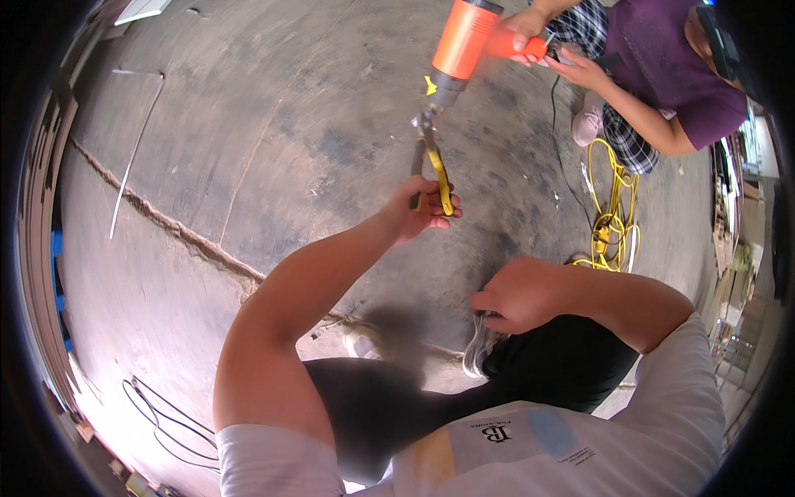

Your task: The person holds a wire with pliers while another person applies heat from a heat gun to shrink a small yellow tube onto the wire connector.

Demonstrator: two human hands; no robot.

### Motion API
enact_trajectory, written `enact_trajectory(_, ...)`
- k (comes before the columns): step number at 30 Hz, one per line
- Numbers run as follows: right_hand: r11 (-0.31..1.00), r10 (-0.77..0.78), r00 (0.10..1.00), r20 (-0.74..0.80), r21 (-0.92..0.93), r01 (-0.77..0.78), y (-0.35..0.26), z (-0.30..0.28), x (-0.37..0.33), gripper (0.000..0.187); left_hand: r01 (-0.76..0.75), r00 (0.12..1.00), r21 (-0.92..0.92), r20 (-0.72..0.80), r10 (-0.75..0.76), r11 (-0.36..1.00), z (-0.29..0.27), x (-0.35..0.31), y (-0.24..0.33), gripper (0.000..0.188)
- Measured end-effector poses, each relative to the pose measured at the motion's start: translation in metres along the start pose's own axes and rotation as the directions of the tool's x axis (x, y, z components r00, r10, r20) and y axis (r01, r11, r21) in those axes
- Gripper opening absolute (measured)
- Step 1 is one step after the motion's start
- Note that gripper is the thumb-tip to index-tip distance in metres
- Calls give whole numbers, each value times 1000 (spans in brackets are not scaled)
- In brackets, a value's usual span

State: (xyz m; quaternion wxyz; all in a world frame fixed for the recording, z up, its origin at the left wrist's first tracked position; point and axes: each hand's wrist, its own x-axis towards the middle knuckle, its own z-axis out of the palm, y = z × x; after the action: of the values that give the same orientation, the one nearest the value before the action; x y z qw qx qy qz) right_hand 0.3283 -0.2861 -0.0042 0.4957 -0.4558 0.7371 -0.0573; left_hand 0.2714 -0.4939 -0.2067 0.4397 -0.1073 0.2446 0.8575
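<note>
My left hand [406, 217] is stretched out ahead, its fingers wrapped round the handles of a pair of pliers [441, 172], one handle yellow and one dark. The jaws point away from me, just below the dark end of an orange, drill-like power tool [465, 41]. Something small and shiny is at the jaws, too blurred to name. Another person's hand [523, 31] grips the tool's handle, and their other hand [586, 73] is near the handle's end. My right hand [520, 296] is curled closed above my shoe [476, 348]; whether anything is in it is hidden.
A yellow cable [611, 228] lies coiled at the right, beside a thin black cord [563, 166]. The other person crouches at the far right. A crack [186, 236] runs across the concrete floor. Thin white rod [132, 166] and black cable [166, 422] lie at the left.
</note>
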Motion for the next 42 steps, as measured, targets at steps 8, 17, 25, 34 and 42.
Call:
enact_trajectory(8, 999, 30, 999, 23, 27, -31, -2, -2, -3, 24, -30, 996, -62, 87, 35, 998, 5, -3, -1, 51)
enact_trajectory(17, 999, 24, 999, 29, 23, -25, -6, -8, -5, 24, -82, 982, -34, 166, 86, 996, 0, -1, 5, 66)
enact_trajectory(25, 999, -5, 1000, -7, 47, 5, 0, -1, -7, 23, -86, 983, -31, 159, 90, 996, -5, 3, 8, 73)
enact_trajectory(34, 999, 17, 1000, -5, 36, -17, 0, -1, -10, 24, -106, 984, 14, 148, 103, 994, -1, 4, 13, 79)
enact_trajectory(42, 999, -12, 999, -34, 31, 13, 1, -1, -10, 23, -103, 987, -15, 122, 104, 995, 0, 5, 15, 81)
